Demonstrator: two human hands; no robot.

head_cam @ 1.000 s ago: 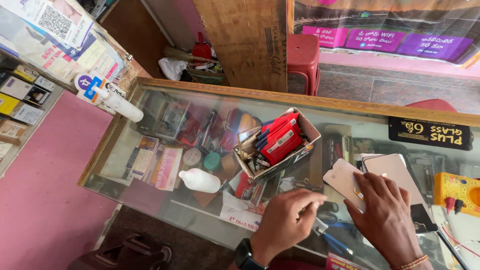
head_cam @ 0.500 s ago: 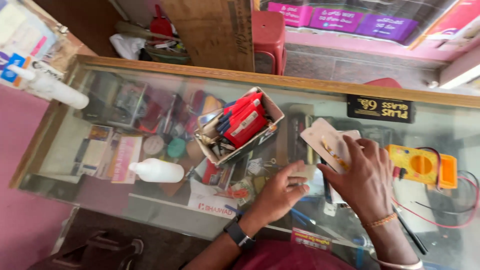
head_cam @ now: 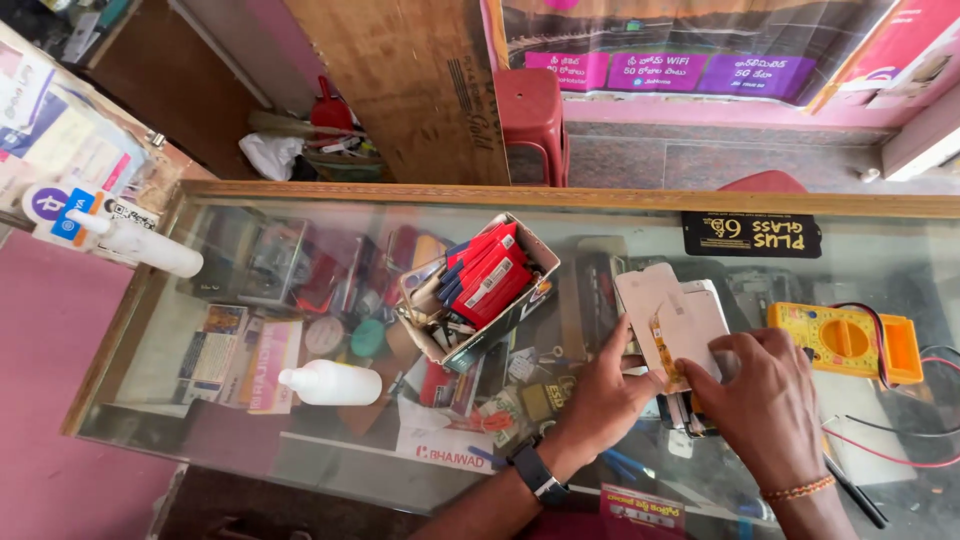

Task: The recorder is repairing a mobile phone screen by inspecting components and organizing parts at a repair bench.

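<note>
Hands meet over the glass counter (head_cam: 300, 440): left hand (head_cam: 600, 400) pinches white phone panel (head_cam: 668, 320), long axis running far-near, right hand (head_cam: 765, 405) grips its right edge.

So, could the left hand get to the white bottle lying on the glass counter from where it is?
Probably yes. The left hand is busy at the white panel, but the white bottle lies to its left on the glass counter, with nothing standing on the glass between them.

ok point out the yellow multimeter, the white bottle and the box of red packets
yellow multimeter (head_cam: 838, 338), head view, on its round dial
white bottle (head_cam: 335, 383), head view, mid-body
box of red packets (head_cam: 520, 310), head view, on its side wall
</note>
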